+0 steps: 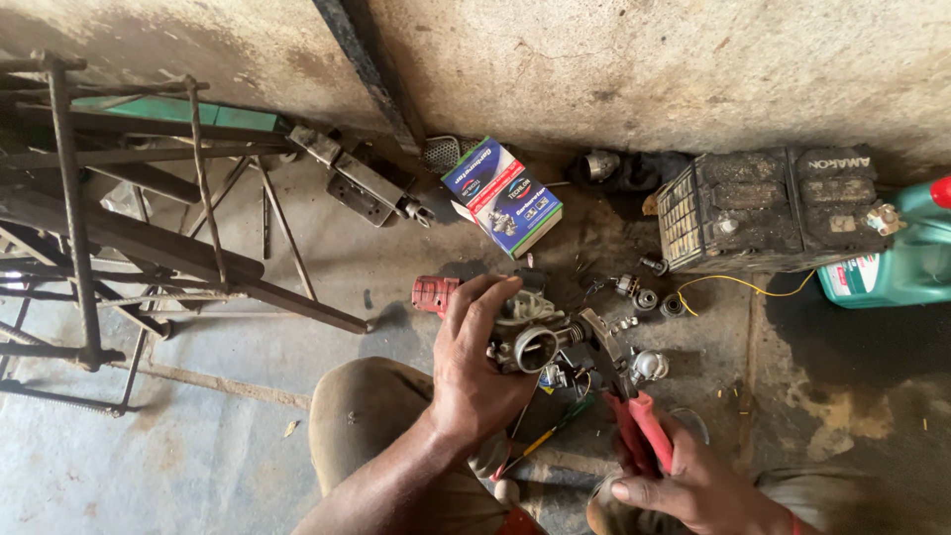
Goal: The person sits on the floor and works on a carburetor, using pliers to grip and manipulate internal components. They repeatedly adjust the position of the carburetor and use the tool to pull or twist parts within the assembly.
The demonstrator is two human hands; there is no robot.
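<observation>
on the far left a rusty metal frame (129, 228) leans on the floor. the left hand (475, 367) is wrapped tight around a small grey carburetor (530, 342), holding it up over the person's knee. a blue and white box (502, 196) lies behind it by the wall. the right hand (698, 485) is closed on red-handled pliers (629, 396), and the tips seem to pinch a part on the carburetor, though it is hard to see. if the pliers slip, they could nick the fingers, or a tiny part could drop into the dirt. a dirty black battery (773, 208) sits at right.
</observation>
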